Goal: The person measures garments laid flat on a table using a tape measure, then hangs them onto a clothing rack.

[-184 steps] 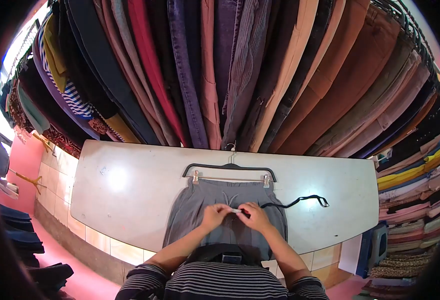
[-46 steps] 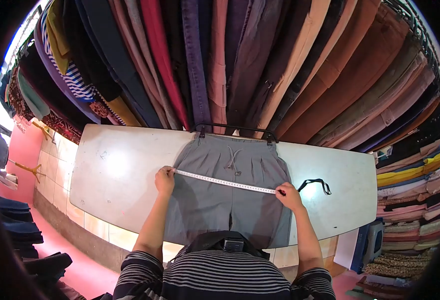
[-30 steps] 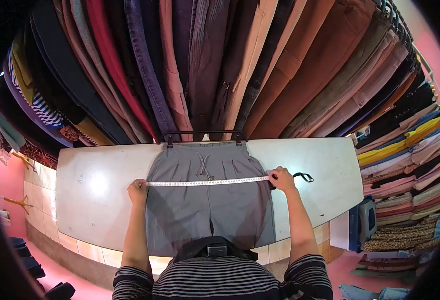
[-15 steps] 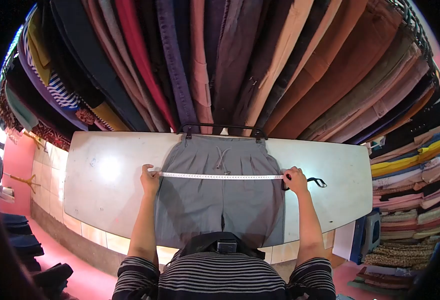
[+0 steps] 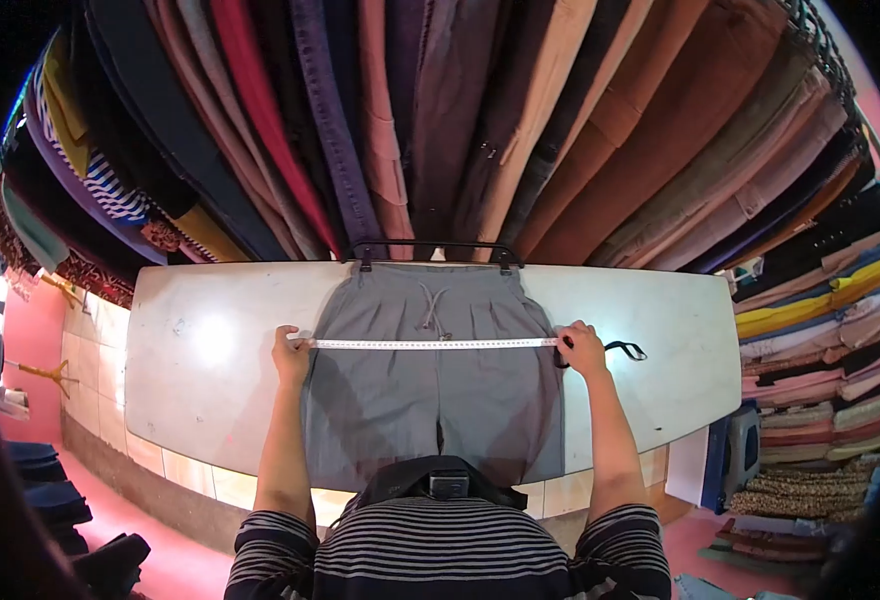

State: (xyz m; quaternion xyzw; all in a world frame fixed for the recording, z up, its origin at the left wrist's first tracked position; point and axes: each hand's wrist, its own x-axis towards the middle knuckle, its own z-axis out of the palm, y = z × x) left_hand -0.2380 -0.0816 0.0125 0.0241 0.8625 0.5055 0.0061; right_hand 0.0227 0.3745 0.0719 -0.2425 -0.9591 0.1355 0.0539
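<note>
Grey shorts [image 5: 430, 400] lie flat on a white table [image 5: 200, 350], clipped at the waist to a black hanger [image 5: 430, 246]. A white measuring tape [image 5: 430, 344] stretches straight across the shorts from edge to edge. My left hand [image 5: 290, 355] pins one tape end at the shorts' left edge. At the right edge, my right hand [image 5: 582, 348] holds the other end, where a black loop [image 5: 624, 349] trails onto the table.
A dense row of hanging trousers [image 5: 480, 130] in brown, tan, purple and red fills the space above the table's far edge. Folded fabric stacks [image 5: 810, 330] stand at the right. A tiled ledge and pink floor [image 5: 90, 440] lie to the left.
Six seconds ago both hands were together at the middle of the shorts. They have since spread apart, and the tape has gone from slanted to level across the shorts.
</note>
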